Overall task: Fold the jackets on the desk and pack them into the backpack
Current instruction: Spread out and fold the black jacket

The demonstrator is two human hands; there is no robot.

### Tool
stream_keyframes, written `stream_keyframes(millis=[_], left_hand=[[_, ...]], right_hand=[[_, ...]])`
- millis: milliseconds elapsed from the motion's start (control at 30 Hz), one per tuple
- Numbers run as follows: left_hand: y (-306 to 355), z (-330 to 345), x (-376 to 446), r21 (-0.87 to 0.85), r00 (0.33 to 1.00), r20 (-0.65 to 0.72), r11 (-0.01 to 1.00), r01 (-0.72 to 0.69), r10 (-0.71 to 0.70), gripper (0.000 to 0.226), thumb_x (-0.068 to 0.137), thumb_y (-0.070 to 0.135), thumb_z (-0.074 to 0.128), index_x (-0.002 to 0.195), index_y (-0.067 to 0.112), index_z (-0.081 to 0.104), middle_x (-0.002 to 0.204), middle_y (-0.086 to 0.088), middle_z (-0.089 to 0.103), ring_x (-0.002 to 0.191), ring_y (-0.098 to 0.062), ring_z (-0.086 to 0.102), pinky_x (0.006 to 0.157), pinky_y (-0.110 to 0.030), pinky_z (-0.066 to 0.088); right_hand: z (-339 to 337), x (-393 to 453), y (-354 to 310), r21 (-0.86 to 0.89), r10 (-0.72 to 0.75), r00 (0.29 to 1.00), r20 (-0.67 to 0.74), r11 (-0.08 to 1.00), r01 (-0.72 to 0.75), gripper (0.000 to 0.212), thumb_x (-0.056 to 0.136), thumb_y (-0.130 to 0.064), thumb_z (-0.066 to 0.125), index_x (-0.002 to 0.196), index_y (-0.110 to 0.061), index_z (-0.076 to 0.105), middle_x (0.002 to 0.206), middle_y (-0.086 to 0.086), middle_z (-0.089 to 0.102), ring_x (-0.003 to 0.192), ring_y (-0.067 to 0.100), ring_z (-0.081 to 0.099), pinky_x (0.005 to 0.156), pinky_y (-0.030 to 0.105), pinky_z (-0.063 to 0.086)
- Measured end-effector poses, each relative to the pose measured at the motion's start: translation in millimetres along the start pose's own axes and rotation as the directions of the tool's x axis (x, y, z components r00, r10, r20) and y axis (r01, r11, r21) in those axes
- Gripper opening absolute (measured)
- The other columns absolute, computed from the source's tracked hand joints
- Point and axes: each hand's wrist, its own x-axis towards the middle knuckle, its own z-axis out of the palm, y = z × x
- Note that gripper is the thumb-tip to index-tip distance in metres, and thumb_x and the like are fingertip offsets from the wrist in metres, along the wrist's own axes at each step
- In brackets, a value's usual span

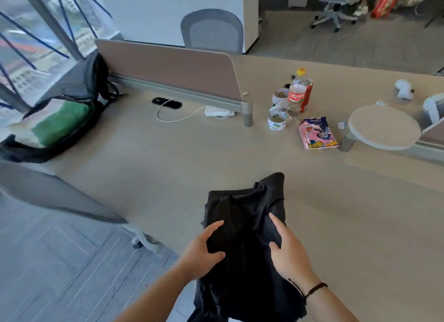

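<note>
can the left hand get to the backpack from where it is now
Probably yes, with a long reach: bare desk lies between the left hand and the open backpack, but it grips the black jacket.

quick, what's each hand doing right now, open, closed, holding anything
Left hand: closed on the black jacket, thumb and fingers pinching a fold.
Right hand: also gripping the black jacket, thumb pressed into the cloth.

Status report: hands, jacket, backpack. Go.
Left hand and right hand both gripping black jacket at near desk edge. Backpack open far left, green item inside. Path between looks unobstructed.
</note>
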Motion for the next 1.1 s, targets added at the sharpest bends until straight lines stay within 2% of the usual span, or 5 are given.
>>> stream_keyframes(millis=[133,200,400,533,1100], left_hand=[[-12.1,-23.9,-53.5,-0.038,0.989,-0.138,0.998,0.041,-0.046,0.076,0.086,0.013,0.07,0.141,0.056,0.04,0.125,0.028,0.054,0.059,-0.011,0.06,0.067,-0.03,0.059],[-18.1,-41.0,-76.1,-0.083,0.968,-0.244,0.996,0.041,-0.061,0.072,0.085,0.017,0.071,0.135,0.061,0.044,0.116,0.03,0.058,0.075,-0.021,0.069,0.075,-0.038,0.061],[-47.8,-87.4,-140.5,-0.162,0.859,-0.506,0.987,-0.006,-0.078,0.054,0.087,0.042,0.073,0.134,0.056,0.05,0.127,0.032,0.055,0.099,0.021,0.056,0.083,-0.007,0.049],[-94.5,-114.3,-190.8,-0.179,0.807,-0.583,0.984,-0.009,-0.099,0.057,0.086,0.036,0.076,0.133,0.057,0.051,0.125,0.031,0.06,0.112,0.01,0.058,0.099,-0.022,0.05],[-337.8,-267.0,-471.6,-0.379,0.556,-0.749,0.921,0.085,-0.36,0.062,0.089,0.028,0.073,0.142,0.048,0.047,0.119,0.026,0.062,0.101,0.015,0.057,0.08,0.005,0.036]], right_hand=[[28.5,-16.7,-33.0,0.022,-0.101,0.992,0.082,0.995,0.099,0.069,0.1,-0.008,0.049,0.154,-0.045,0.027,0.159,-0.014,0.032,0.143,0.012,0.038,0.099,0.019,0.036],[42.9,-24.1,-56.5,0.038,-0.163,0.979,0.119,0.986,0.159,0.07,0.1,-0.007,0.05,0.154,-0.045,0.027,0.159,-0.015,0.032,0.145,0.011,0.035,0.105,0.019,0.033],[89.2,-51.8,-131.9,-0.015,-0.356,0.917,0.181,0.931,0.364,0.069,0.098,-0.009,0.055,0.153,-0.043,0.031,0.156,-0.021,0.035,0.143,0.004,0.036,0.107,0.014,0.03],[144.8,-83.7,-172.9,-0.056,-0.424,0.867,0.262,0.89,0.452,0.07,0.098,-0.008,0.055,0.152,-0.044,0.032,0.154,-0.023,0.035,0.142,0.003,0.036,0.107,0.013,0.029],[459.3,-267.8,-343.8,-0.016,-0.456,0.574,0.68,0.774,0.633,0.07,0.099,-0.009,0.054,0.153,-0.046,0.028,0.148,-0.03,0.03,0.136,-0.009,0.028,0.11,0.013,0.022]])
